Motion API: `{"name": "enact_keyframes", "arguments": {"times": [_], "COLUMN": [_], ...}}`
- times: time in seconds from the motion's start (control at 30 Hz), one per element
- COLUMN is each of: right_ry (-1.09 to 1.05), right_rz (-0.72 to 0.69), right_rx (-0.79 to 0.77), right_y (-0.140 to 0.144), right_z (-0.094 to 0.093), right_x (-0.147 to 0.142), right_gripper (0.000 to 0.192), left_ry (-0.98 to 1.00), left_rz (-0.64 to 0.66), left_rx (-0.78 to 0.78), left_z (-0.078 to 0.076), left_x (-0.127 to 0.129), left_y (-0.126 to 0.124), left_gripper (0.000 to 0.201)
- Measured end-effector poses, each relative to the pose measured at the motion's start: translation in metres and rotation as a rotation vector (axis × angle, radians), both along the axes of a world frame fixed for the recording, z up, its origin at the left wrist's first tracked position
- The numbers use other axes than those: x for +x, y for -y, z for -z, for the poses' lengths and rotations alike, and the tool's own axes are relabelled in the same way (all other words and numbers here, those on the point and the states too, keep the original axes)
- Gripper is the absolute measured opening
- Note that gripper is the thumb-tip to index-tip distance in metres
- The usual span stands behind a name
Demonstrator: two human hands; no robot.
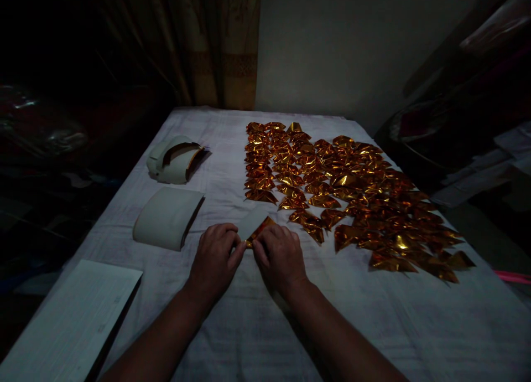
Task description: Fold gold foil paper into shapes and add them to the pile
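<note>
Between my hands is a sheet of gold foil paper (252, 220), its pale back upward and a gold edge folded over near my fingers. My left hand (216, 256) is closed, thumb and fingers pinching the sheet's near left side. The right hand (282, 254) is closed too, pressing the folded gold edge close to the left thumb. Both hands rest low on the cloth-covered table (232, 326). Just beyond and to the right lie many folded gold foil pieces (309, 174) in rough rows. Part of the sheet is hidden under my fingers.
On the left are a curved stack of pale-backed paper (168, 217) and, behind it, more curled sheets (176, 159). A flat white board-like object (74, 321) lies at the near left corner. A curtain (215, 44) and a wall (352, 50) stand behind the table.
</note>
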State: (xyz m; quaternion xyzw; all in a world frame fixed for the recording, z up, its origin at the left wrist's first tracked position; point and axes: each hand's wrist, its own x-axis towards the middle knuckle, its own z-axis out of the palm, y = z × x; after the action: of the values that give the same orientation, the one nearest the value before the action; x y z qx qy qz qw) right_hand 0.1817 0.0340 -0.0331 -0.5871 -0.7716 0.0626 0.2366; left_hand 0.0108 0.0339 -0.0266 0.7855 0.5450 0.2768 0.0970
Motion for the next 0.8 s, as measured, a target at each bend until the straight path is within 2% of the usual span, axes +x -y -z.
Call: {"name": "enact_keyframes", "arguments": {"times": [0.8], "right_ry": [0.038], "right_rz": [-0.003], "right_rx": [0.006], "right_y": [0.0004], "right_z": [-0.0016], "right_x": [-0.0027], "right_gripper": [0.012], "left_ry": [-0.024], "left_rz": [-0.008], "left_rx": [-0.020], "left_z": [0.0006], "left_x": [0.0011], "left_y": [0.0007], "left_gripper": [0.015]}}
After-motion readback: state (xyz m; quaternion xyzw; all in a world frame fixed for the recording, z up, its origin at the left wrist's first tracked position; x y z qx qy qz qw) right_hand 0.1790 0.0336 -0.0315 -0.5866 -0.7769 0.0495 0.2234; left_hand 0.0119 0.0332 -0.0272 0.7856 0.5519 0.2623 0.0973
